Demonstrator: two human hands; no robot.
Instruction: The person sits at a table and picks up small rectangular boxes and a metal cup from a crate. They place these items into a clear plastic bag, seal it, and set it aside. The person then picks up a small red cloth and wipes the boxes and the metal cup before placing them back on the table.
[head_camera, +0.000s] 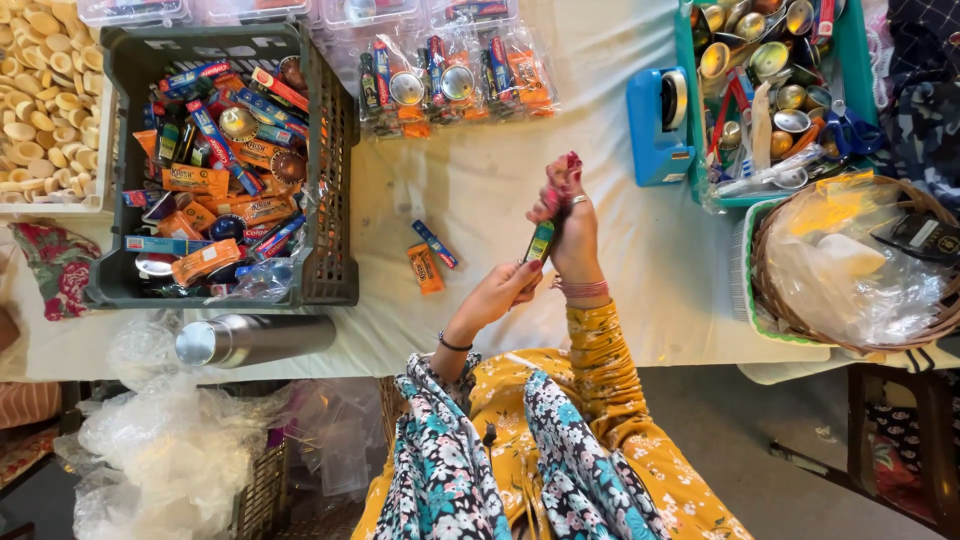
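Both hands meet over the white cloth, holding one slim green packet (541, 240) upright. My left hand (497, 294) pinches its lower end from below. My right hand (570, 222) closes round its upper part, fingers curled, a ring and bangles on it. Just left of the hands, an orange sachet (425, 268) and a small blue box (435, 243) lie loose on the cloth. Further left stands a dark plastic crate (336, 150) heaped with orange sachets, blue boxes and small round tins.
Clear filled packets (455, 78) lie at the back. A blue tape dispenser (658, 125) stands beside a teal tray (682, 90) of metal bowls. A wicker basket (790, 310) with plastic bags is at right, a steel flask (255, 339) at front left, a tray of pale clay pieces (40, 120) far left.
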